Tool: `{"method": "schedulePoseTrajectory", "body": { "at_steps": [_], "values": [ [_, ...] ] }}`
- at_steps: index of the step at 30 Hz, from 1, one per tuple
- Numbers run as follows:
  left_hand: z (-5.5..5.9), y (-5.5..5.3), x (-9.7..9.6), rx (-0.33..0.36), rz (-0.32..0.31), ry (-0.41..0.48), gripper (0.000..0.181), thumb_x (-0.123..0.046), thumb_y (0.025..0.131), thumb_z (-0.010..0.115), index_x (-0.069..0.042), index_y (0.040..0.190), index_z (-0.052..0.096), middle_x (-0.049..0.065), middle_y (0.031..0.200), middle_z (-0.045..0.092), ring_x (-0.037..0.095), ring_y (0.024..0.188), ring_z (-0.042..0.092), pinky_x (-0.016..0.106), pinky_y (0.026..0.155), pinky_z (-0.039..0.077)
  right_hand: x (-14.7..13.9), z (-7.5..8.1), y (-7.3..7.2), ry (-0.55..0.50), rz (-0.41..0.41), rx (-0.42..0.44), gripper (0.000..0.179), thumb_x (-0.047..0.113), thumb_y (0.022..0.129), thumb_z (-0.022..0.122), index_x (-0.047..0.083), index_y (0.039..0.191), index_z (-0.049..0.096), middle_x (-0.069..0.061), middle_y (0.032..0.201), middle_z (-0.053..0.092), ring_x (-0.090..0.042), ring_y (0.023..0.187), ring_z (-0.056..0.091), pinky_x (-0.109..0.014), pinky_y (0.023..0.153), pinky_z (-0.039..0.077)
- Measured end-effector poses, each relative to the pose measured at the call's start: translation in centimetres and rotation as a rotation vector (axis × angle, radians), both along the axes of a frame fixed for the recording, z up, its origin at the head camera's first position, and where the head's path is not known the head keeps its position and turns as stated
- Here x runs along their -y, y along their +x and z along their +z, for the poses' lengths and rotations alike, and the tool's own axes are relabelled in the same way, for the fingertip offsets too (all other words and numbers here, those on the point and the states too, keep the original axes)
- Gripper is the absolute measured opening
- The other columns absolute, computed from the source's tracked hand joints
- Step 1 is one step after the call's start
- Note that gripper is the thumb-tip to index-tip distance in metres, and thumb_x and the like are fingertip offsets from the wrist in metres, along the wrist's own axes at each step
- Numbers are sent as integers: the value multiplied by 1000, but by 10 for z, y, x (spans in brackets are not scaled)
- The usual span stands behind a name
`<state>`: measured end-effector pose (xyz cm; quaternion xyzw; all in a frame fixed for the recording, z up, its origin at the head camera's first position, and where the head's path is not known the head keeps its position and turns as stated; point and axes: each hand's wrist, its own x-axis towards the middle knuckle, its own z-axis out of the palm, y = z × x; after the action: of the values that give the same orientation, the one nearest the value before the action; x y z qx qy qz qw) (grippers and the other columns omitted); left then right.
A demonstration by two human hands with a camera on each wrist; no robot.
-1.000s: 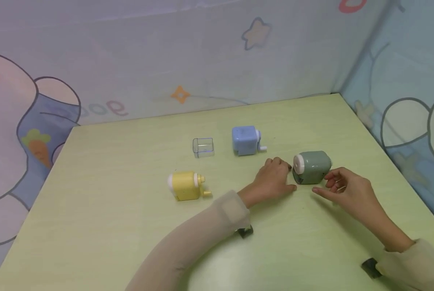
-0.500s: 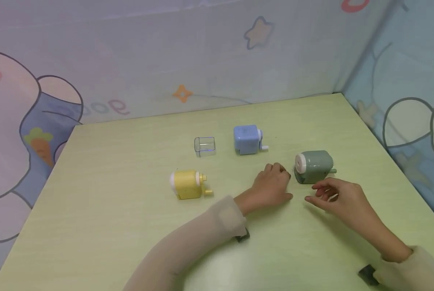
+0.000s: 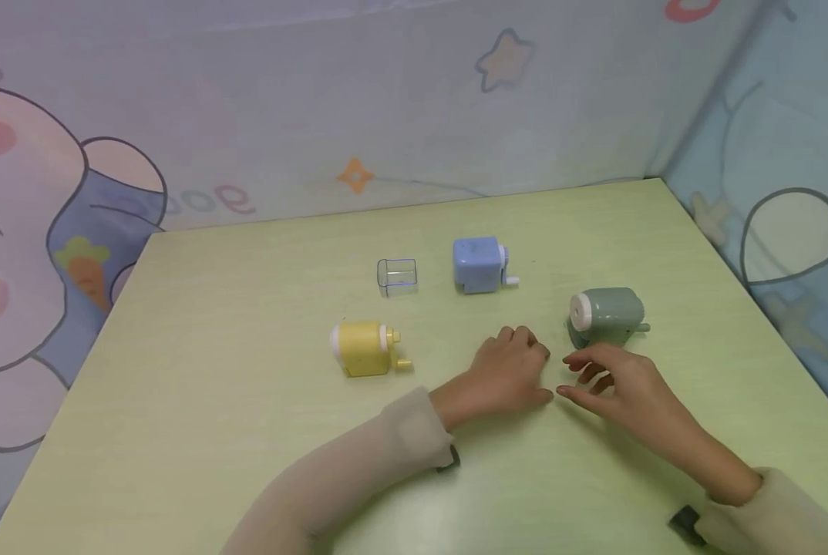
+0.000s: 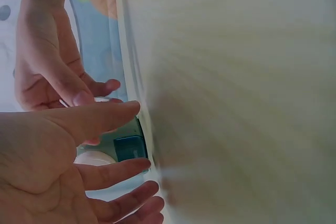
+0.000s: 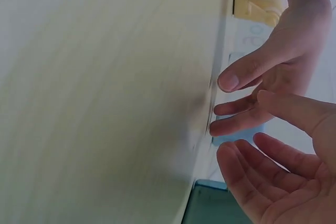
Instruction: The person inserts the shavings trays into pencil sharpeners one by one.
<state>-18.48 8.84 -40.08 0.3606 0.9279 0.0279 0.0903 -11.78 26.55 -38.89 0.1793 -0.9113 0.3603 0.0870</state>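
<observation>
A green hand-crank pencil sharpener (image 3: 611, 314) with a white round front stands at the right of the table. Just in front of it hovers my right hand (image 3: 625, 389), fingers loosely bent and nothing between them. To its left, my left hand (image 3: 507, 374) is low over the table, holding nothing; its fingers and thumb are spread in the left wrist view. The hands face each other, a small gap apart. Further left stands a yellow pencil sharpener (image 3: 364, 348) with its crank to the right. Behind is a blue pencil sharpener (image 3: 476, 264) with a white crank handle.
A small clear plastic box (image 3: 397, 275) lies left of the blue sharpener. The pale green table (image 3: 199, 401) ends at a printed cloth backdrop (image 3: 261, 92) behind and on the right.
Both hands have drawn away from the green sharpener, toward the table's near side. The right hand has also moved left, closer to the left hand. The camera view has shifted slightly.
</observation>
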Motion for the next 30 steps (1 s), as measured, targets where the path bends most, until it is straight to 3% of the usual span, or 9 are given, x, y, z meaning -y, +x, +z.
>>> {"method": "schedulePoseTrajectory", "body": {
  "at_steps": [5,11,22,30],
  "values": [
    [5,10,15,-29,-20,-49,53,-55,89,68,-21,130,64,-2,127,55,16,106,51,28,77,46,7,-1,-3,10,37,14,36,8,78,86,-1,107,68,-7,99,69,-21,79,66,-29,65,56],
    [10,21,44,-10,-28,-66,55,-56,90,68,-22,132,63,-2,127,56,17,108,51,28,82,46,11,-1,-6,12,61,39,34,9,79,85,0,107,68,-8,101,69,-21,81,66,-29,67,57],
    [13,40,111,52,-15,55,56,-49,89,73,-16,132,63,3,126,57,19,110,53,29,85,46,18,-1,-11,22,83,87,36,11,80,85,-2,109,67,-8,101,69,-23,84,66,-32,70,57],
    [16,52,151,95,63,140,52,-43,87,76,-13,128,64,4,122,57,21,113,53,35,87,48,23,-1,-15,28,85,102,37,12,81,85,-2,109,67,-8,101,69,-23,85,66,-32,71,57]
  ]
}}
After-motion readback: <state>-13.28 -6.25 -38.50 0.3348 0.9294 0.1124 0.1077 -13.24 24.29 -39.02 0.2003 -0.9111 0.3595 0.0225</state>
